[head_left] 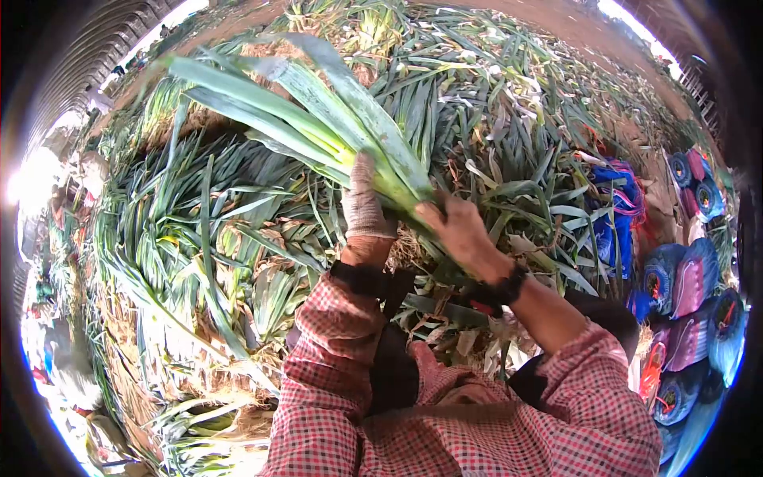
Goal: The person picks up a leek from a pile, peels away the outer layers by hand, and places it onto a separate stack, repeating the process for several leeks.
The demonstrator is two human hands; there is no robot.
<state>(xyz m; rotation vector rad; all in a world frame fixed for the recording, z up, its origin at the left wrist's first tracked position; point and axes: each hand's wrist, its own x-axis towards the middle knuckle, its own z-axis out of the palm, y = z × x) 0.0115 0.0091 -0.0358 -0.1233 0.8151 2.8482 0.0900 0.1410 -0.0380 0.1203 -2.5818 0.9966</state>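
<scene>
A large leek (350,115) with broad green leaves is held up in front of me, its leaf tips fanned toward the upper left. My left hand (364,199), in a pale glove, is closed around it where the leaves join, thumb lying along the leaves. Lower down, my bare right hand (461,230) grips the same leek, fingers bent around its side. The leek's lower end is mostly hidden behind my right hand and wrist.
Heaped leeks (175,207) cover the ground at left, and loose leek leaves (517,103) lie scattered toward the far right. Blue plastic twine (616,207) lies to my right, beside several spools (695,270) of blue and pink twine. Dry trimmings (230,381) lie at lower left.
</scene>
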